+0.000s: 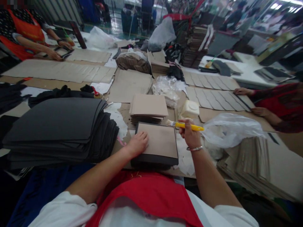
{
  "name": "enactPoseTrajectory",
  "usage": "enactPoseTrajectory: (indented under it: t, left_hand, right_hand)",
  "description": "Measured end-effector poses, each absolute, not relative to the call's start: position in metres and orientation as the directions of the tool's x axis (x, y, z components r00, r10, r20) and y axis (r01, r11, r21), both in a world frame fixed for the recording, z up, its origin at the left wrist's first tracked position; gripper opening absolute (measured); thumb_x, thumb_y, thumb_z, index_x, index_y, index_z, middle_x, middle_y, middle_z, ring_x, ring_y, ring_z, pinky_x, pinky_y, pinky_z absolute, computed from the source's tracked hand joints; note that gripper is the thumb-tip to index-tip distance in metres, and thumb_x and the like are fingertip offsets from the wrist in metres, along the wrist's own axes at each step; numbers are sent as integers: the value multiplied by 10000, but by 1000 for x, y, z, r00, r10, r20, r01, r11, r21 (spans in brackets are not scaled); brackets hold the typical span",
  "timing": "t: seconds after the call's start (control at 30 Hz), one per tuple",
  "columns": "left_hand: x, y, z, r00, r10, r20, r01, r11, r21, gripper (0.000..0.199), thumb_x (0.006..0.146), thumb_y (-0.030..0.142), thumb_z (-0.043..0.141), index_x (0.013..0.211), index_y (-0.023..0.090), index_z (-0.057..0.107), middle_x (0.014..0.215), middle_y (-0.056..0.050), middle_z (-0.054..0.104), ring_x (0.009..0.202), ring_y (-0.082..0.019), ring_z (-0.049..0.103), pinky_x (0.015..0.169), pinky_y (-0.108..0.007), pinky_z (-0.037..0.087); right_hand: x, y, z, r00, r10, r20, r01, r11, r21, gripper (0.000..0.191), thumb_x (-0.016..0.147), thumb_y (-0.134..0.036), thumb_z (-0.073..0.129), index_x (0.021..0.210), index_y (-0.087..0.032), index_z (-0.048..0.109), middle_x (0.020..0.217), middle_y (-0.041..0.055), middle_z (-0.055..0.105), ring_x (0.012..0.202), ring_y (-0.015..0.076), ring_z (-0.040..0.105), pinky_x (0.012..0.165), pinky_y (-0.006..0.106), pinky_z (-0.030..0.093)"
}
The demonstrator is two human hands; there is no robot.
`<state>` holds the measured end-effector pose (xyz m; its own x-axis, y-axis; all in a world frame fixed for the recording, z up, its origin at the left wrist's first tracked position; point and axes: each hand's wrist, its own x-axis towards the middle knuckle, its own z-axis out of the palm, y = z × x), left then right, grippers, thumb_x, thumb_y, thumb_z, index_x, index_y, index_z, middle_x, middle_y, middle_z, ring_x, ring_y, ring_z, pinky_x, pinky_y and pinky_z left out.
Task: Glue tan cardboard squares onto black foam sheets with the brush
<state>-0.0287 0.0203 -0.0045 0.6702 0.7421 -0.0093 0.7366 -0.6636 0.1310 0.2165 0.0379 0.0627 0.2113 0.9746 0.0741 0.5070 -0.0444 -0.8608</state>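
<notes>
My left hand (138, 143) lies flat on the left part of a tan board (161, 140), which rests on a stack of black sheets (153, 159) right in front of me. In my right hand (188, 130) is a yellow-handled brush (195, 127), held above the table with its pale bristles pointing left, over the board's upper right corner. Just behind the board stands a pile of tan boards (149, 105). A cream plastic container (190, 109) sits behind my right hand.
Large black sheets (52, 123) are piled at left. Plastic bags (233, 129) and stacked boards (251, 157) lie at right. Overlapping tan pieces (61, 71) cover the far left. One person's hands (55, 53) work at far left, another's (259, 110) at right.
</notes>
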Motion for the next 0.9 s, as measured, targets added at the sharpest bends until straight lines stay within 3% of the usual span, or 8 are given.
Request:
enactPoseTrajectory:
  t: [0.1, 0.17, 0.27, 0.6, 0.77, 0.83, 0.9]
  left_hand:
    - [-26, 14, -6, 631, 776, 14, 766, -626, 146, 568, 833, 464, 553, 1224, 53, 539, 1309, -196, 520, 1244, -317, 440, 1021, -413, 371]
    - [-26, 11, -7, 624, 781, 23, 770, -620, 148, 605, 821, 492, 561, 1235, 52, 530, 1314, -200, 517, 1250, -324, 435, 1028, -420, 361]
    - [-28, 10, -9, 622, 782, 31, 772, -619, 142, 614, 818, 486, 569, 1242, 43, 525, 1321, -213, 511, 1250, -320, 441, 1038, -413, 349]
    - [-29, 10, -13, 637, 770, 38, 761, -636, 126, 555, 838, 460, 549, 1233, 70, 553, 1322, -206, 524, 1250, -304, 461, 1049, -414, 360]
    - [-30, 11, -16, 670, 740, 58, 730, -671, 129, 554, 857, 487, 490, 1216, 70, 557, 1312, -222, 525, 1261, -316, 451, 1043, -442, 362]
    - [-30, 12, -16, 672, 738, 59, 726, -672, 148, 541, 863, 492, 467, 1211, 89, 560, 1317, -213, 524, 1269, -318, 444, 1037, -458, 366]
    - [-29, 11, -14, 665, 745, 53, 732, -664, 156, 535, 866, 492, 453, 1213, 99, 559, 1324, -205, 521, 1274, -316, 440, 1038, -464, 365]
  right_hand:
    - [168, 65, 48, 53, 984, -173, 148, -179, -973, 493, 794, -632, 476, 873, -160, 594, 517, -51, 488, 367, 62, 400, 354, 190, 302]
    - [141, 78, 31, -21, 962, -274, 84, -271, -959, 391, 731, -550, 606, 811, -170, 571, 493, -66, 493, 355, 55, 407, 340, 176, 300]
    - [137, 84, 13, -12, 938, -347, 116, -343, -932, 277, 727, -438, 639, 782, -178, 562, 484, -69, 514, 355, 52, 427, 336, 162, 309]
    - [265, 42, 25, 205, 930, -304, 184, -342, -922, 276, 715, -395, 666, 808, -149, 582, 454, -79, 521, 333, 43, 428, 325, 153, 343]
    - [304, 0, 34, 232, 950, -209, 147, -246, -958, 485, 756, -530, 599, 1086, -177, 557, 642, -37, 640, 445, 71, 576, 404, 159, 427]
    - [317, -21, 22, 245, 949, -197, 214, -251, -944, 513, 816, -554, 512, 1194, -207, 498, 704, -22, 663, 504, 84, 615, 444, 165, 441]
    - [323, -41, -2, 257, 949, -182, 382, -272, -883, 418, 885, -496, 434, 1185, -211, 498, 739, -5, 669, 568, 95, 631, 505, 182, 456]
